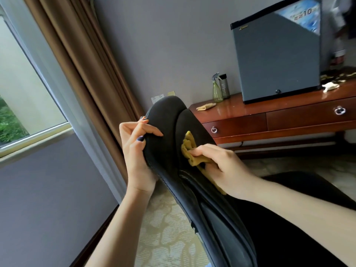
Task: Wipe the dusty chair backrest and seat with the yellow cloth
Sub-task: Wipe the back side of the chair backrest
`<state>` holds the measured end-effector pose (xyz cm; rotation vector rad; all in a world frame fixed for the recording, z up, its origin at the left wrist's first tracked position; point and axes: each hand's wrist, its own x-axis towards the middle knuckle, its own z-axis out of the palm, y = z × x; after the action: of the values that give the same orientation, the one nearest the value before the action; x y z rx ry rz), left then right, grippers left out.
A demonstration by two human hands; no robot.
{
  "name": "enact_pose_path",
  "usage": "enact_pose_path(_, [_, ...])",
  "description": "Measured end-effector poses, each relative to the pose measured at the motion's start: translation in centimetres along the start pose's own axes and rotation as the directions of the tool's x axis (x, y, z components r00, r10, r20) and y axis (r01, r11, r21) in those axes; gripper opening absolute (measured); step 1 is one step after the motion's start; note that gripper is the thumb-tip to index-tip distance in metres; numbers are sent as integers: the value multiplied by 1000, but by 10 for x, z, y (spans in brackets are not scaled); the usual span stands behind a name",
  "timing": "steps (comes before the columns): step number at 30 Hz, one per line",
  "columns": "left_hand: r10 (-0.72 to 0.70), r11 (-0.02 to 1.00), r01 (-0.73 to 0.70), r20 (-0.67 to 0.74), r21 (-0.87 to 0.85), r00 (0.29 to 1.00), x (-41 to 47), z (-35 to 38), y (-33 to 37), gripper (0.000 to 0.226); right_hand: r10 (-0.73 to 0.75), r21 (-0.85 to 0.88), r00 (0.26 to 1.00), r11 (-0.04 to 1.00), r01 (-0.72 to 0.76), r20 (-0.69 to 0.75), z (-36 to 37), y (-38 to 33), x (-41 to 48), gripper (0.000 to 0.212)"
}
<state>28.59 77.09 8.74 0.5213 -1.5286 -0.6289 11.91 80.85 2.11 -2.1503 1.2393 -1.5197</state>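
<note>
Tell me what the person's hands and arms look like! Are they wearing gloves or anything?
No gloves! The left hand and the right hand are bare. Both arms are bare too, with no sleeves showing. The nails on the left hand are painted a dark, shiny purple-blue. No rings, watch or bracelet can be seen.

Chair backrest (165,116): black, matt, leather-like skin, stitched seam along the edge. Yellow cloth (189,149): soft fabric, crumpled, dull. Desk (289,106): reddish wood, glossy varnish, reflective top. Ring pulls (339,110): bright polished metal. Spray bottle (217,91): translucent green plastic. Curtain (81,60): brown cloth, matt, heavy folds.
</note>
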Motion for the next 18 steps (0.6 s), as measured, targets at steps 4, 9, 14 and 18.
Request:
enact_pose_path(4, [-14,968,-21,138,251,990,2,-11,14,31,76,69,997,995,-75,-5,2,4,-28,51])
enact_pose_path(9, [-71,648,-365,530,668,845,13,-30,40,39,185,30,983,982,-185,21,2,20,-60,47])
enact_pose_path(14, [-362,162,-757,752,632,551,12,-24,74,74,397,27,918,917,-397,24,6,37,-77,45])
enact_pose_path(18, [-407,-7,-903,823,430,395,7,-8,66,73,488,91,873,870,-485,-12,7,48,-78,43])
